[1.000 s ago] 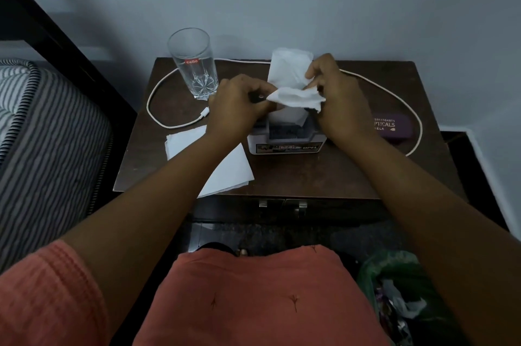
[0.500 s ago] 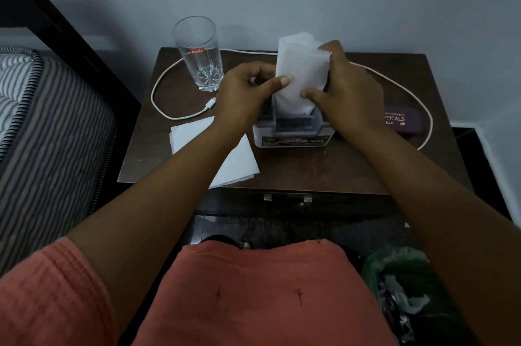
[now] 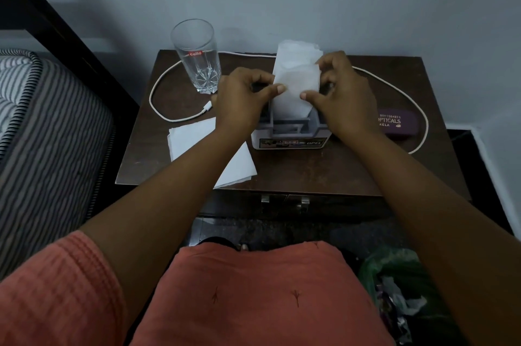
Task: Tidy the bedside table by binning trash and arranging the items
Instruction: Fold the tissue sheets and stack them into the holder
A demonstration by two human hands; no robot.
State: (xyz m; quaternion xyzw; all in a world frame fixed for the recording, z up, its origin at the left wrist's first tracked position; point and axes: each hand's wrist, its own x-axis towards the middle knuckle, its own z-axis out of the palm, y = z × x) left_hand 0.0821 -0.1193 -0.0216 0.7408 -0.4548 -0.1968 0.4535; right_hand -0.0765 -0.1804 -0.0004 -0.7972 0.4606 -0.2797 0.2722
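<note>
A white napkin [image 3: 296,83] stands upright in a grey napkin holder [image 3: 290,138] at the middle of the dark wooden bedside table [image 3: 324,173]. My left hand [image 3: 242,100] pinches the napkin's left edge and my right hand [image 3: 344,92] pinches its right edge, both just above the holder. More white napkins stand behind it in the holder. A stack of flat white napkins [image 3: 197,148] lies on the table's front left, partly under my left forearm.
An empty glass [image 3: 197,55] stands at the back left. A white cable [image 3: 169,114] loops around the tabletop. A purple spectacle case [image 3: 397,121] lies at the right. A green-lined bin with trash [image 3: 394,289] sits on the floor, bottom right. A striped mattress [image 3: 42,126] is at the left.
A second ago both hands held a crumpled napkin above the holder. It is now smoothed and set upright in the holder, with my hands lowered onto its two edges.
</note>
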